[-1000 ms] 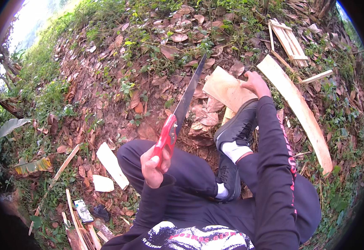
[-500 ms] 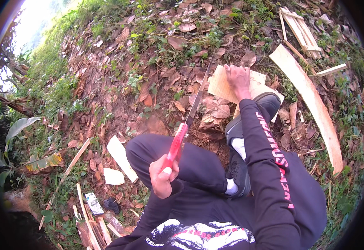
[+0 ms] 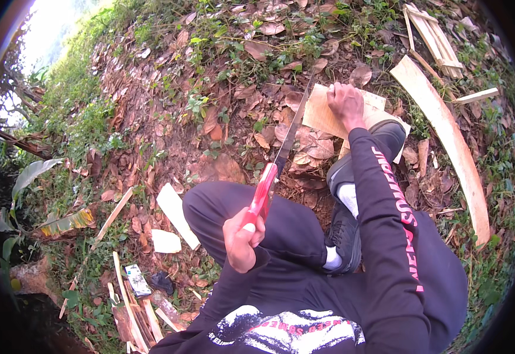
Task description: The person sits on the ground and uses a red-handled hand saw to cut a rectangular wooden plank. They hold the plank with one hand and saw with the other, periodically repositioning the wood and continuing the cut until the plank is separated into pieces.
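My left hand (image 3: 242, 239) is wrapped round the red handle (image 3: 263, 192) of a handsaw. Its long dark blade (image 3: 293, 131) slants up and away, the far part lying along the left edge of a thin pale wooden board (image 3: 322, 112). On top of that board, my right hand (image 3: 346, 103) presses down with its fingers curled. A dark shoe (image 3: 381, 141) stands on the wood just nearer than this hand. Another pale piece of wood (image 3: 375, 100) shows partly beneath the board. Whether the saw teeth touch the board I cannot tell.
A long curved plank (image 3: 446, 147) lies to the right, near a small slatted wooden frame (image 3: 434, 38) and a stick (image 3: 476, 96). Left of my bent knee are two pale offcuts (image 3: 166, 241). Wood strips (image 3: 128, 307) and a phone-like object (image 3: 138, 280) lie at lower left. Dry leaves cover the slope.
The whole view has shifted slightly. My left hand and the saw have moved a little forward relative to the board. My right hand stays on the board.
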A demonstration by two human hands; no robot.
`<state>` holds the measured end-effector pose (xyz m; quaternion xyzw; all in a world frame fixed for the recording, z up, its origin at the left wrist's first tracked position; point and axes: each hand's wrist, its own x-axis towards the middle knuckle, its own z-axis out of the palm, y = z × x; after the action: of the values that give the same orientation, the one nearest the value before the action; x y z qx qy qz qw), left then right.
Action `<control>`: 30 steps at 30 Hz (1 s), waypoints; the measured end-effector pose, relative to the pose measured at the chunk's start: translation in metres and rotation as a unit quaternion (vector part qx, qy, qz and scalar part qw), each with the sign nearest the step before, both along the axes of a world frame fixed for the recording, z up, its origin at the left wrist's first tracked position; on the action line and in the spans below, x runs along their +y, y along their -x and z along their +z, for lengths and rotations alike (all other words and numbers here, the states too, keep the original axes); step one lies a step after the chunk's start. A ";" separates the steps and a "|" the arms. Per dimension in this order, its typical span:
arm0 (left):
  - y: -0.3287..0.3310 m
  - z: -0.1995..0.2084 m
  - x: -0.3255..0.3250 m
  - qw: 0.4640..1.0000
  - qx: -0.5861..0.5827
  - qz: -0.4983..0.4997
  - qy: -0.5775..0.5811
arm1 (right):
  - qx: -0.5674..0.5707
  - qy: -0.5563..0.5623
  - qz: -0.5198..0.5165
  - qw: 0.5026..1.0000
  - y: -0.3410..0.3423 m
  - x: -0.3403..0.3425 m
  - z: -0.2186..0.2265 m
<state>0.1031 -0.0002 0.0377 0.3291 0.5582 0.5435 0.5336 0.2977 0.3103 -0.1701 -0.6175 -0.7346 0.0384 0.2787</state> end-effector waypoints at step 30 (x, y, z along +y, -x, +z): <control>-0.035 -0.064 0.049 0.988 0.149 -0.039 -0.019 | 0.024 0.155 -0.038 0.987 -0.007 -0.008 0.010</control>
<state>0.1384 0.0485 -0.0263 0.4382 0.6078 0.4775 0.4589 0.3045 0.3021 -0.1600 -0.6794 -0.6891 0.1559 0.1981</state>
